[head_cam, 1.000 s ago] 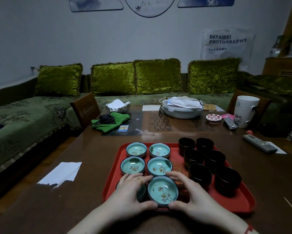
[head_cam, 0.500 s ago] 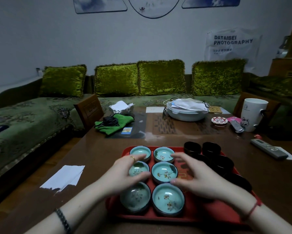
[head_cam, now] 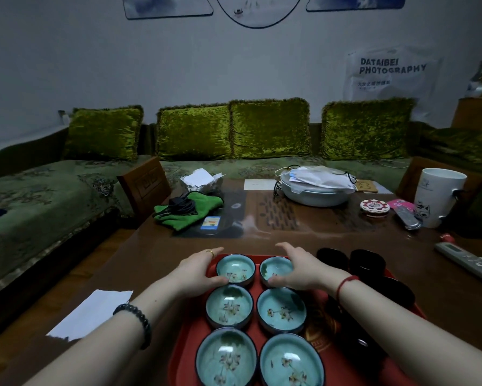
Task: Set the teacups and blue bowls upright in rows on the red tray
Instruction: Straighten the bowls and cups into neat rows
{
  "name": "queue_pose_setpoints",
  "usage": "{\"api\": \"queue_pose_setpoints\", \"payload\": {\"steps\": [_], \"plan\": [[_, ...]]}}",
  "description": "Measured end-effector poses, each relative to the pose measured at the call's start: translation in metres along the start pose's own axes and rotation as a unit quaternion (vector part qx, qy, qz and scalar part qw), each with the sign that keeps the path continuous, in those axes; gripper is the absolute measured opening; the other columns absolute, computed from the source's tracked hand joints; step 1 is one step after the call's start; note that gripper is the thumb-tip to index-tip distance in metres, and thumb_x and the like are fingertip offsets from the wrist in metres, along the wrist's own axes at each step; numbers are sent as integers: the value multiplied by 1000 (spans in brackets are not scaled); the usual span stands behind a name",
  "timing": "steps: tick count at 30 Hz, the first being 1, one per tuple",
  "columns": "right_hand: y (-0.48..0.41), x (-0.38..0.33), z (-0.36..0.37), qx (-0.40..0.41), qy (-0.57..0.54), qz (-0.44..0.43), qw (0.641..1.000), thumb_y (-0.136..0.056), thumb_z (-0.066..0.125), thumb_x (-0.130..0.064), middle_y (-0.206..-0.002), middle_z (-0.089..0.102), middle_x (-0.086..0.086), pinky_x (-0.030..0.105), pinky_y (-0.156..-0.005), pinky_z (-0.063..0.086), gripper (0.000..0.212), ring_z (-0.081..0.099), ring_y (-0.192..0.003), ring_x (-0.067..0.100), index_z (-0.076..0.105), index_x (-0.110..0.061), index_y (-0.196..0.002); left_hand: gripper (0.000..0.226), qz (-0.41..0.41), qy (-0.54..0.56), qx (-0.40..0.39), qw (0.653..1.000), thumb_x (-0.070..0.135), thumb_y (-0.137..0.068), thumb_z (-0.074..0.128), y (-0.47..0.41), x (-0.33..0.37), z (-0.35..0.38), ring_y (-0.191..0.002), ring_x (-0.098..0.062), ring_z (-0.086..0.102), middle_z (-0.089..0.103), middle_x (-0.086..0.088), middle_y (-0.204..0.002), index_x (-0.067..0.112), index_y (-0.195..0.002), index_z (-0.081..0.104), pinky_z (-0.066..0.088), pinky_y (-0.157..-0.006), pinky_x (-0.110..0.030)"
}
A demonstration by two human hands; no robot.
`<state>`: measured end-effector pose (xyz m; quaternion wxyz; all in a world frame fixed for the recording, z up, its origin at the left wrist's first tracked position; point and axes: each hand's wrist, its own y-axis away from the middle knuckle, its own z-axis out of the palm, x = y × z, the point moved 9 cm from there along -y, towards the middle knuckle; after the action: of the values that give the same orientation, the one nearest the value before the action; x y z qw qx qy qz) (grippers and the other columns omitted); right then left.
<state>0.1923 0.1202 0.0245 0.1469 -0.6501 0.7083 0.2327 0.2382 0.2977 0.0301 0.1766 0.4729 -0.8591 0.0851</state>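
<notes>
**Six blue bowls in two columns, hands at the far pair**

The red tray (head_cam: 184, 355) lies on the brown surface (head_cam: 139, 263) at the near edge of view, its nearest edge cut off by the frame. On the tray's left half six blue bowls stand upright, two across and three deep; each is empty, with a flower painted inside. The nearest pair (head_cam: 226, 358) (head_cam: 291, 362) touch or nearly touch, and the middle pair (head_cam: 229, 305) (head_cam: 281, 310) sit just beyond them. At the far pair, the left hand (head_cam: 198, 270) cups the outer side of the far-left bowl (head_cam: 235, 268), thumb against its near rim. The right hand (head_cam: 295, 267) curls over the far-right bowl (head_cam: 276, 270), thumb at its near rim, fingers (head_cam: 285, 247) hiding the far rim. Both hands are loosely curved, not clenched; no bowl is lifted.

On the tray's right half the dark teacups (head_cam: 367, 261) are hard to make out: the right forearm covers several, and the rest merge into shadow, so their count and contents cannot be told.

Half a second ago the hands flanked the middle pair; they have since moved to the far pair, and the bowls keep their rows.

Beyond the tray a green cloth (head_cam: 189, 210), a lidded white dish (head_cam: 315, 188) and a white mug (head_cam: 437, 196) sit on the surface.
</notes>
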Motion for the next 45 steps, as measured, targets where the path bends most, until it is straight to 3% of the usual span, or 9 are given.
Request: {"api": "queue_pose_setpoints", "payload": {"steps": [9, 32, 37, 45], "plan": [[-18, 0, 7, -1, 1, -12, 1000, -70, 70, -41, -140, 37, 8, 32, -100, 34, 79, 35, -129, 25, 29, -25, -136, 67, 25, 48, -1, 999, 41, -83, 59, -12, -9, 11, -135, -14, 32, 36, 2, -147, 21, -140, 28, 27, -112, -29], [-14, -3, 2, 31, -36, -47, 998, -69, 71, -46, -142, 35, 9, 30, -99, 34, 87, 38, -129, 25, 21, -29, -138, 73, 22, 58, 26, 998, 46, -83, 56, -8, -9, 1, -136, -14, 30, 32, 0, -150, 20, -142, 23, 26, -114, -33], [18, -10, -17, 57, -30, -94, 993, -67, 73, -46, -139, 38, 5, 27, -100, 31, 86, 38, -128, 20, 23, -33, -136, 72, 50, 93, 47, 993, 44, -80, 61, 24, -5, -9, -134, -6, 30, 33, 6, -148, 27, -141, 25, 27, -110, -24], [73, -5, 8, -9, -4, -98, 995, -64, 72, -50, -138, 37, -3, 20, -99, 30, 92, 36, -119, 8, 17, -39, -136, 79, 65, 65, -19, 996, 52, -75, 63, 68, 2, 15, -135, -3, 26, 30, 12, -148, 34, -140, 21, 22, -113, -23]]}}
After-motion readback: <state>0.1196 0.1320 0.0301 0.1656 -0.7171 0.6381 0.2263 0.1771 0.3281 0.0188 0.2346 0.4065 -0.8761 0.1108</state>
